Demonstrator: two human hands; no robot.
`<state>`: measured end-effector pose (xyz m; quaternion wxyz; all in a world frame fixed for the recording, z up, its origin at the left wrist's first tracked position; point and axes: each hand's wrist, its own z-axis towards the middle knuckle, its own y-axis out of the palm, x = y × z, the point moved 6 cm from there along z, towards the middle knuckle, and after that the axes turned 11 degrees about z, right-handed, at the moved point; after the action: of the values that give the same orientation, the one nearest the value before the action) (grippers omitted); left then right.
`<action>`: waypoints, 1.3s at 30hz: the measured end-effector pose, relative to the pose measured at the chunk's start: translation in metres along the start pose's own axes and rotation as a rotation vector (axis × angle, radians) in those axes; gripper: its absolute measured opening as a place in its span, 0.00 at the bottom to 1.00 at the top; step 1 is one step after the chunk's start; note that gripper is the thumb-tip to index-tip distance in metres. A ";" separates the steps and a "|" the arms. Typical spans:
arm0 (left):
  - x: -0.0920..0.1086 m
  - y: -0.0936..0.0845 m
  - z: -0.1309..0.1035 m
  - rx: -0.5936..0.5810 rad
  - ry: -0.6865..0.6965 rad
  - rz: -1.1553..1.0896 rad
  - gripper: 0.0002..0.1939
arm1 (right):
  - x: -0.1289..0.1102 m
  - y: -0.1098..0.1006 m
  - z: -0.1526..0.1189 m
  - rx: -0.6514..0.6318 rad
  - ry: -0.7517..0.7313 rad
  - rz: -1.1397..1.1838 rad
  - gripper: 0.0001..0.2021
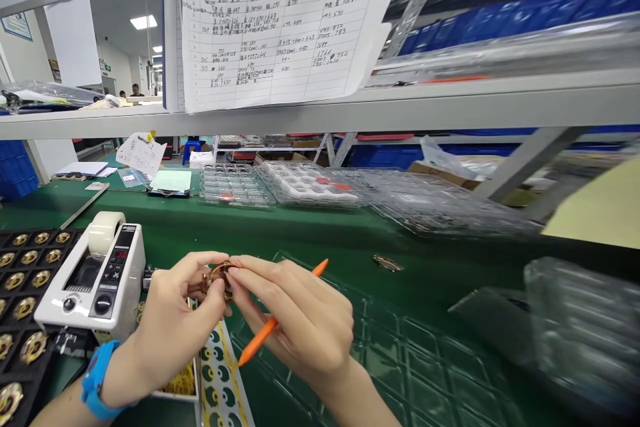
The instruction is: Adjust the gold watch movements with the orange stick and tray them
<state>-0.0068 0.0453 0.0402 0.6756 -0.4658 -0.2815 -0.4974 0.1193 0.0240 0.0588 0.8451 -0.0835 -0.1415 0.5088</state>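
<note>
Near the middle of the head view, my left hand pinches a small round copper-coloured metal part between thumb and fingers. A blue band circles my left wrist. My right hand touches the same part with its fingertips from the right. An orange pointed stick is tucked in my right hand, its tip sticking out below and its other end above. Below the hands lie a sheet with yellow-edged cut-outs and a box of thin yellow pieces.
A white tape dispenser stands left, beside a black tray of gold round parts. A clear compartment tray lies right of my hands. One metal part rests behind it. A shelf beam crosses above, with handwritten sheets.
</note>
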 end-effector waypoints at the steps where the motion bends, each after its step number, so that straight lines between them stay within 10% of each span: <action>1: 0.000 0.000 0.000 -0.002 0.008 0.005 0.10 | 0.000 0.000 0.000 0.000 -0.015 0.002 0.05; 16: 0.002 -0.001 0.001 0.037 0.057 0.052 0.09 | -0.003 0.001 0.002 0.042 0.043 -0.004 0.08; 22: -0.011 -0.008 0.014 0.007 -0.134 -0.214 0.03 | 0.020 -0.010 -0.003 0.149 0.445 0.368 0.02; 29: -0.023 0.001 0.020 -0.150 -0.220 -0.446 0.07 | 0.035 0.018 -0.009 -0.272 0.708 0.657 0.07; 39: -0.016 -0.001 0.020 -0.139 -0.197 -0.332 0.07 | 0.024 0.029 -0.010 -0.369 0.638 0.678 0.12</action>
<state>-0.0117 0.0701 0.0347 0.5197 -0.5050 -0.3840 -0.5722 0.1090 0.0589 0.0452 0.6047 -0.4242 0.0716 0.6703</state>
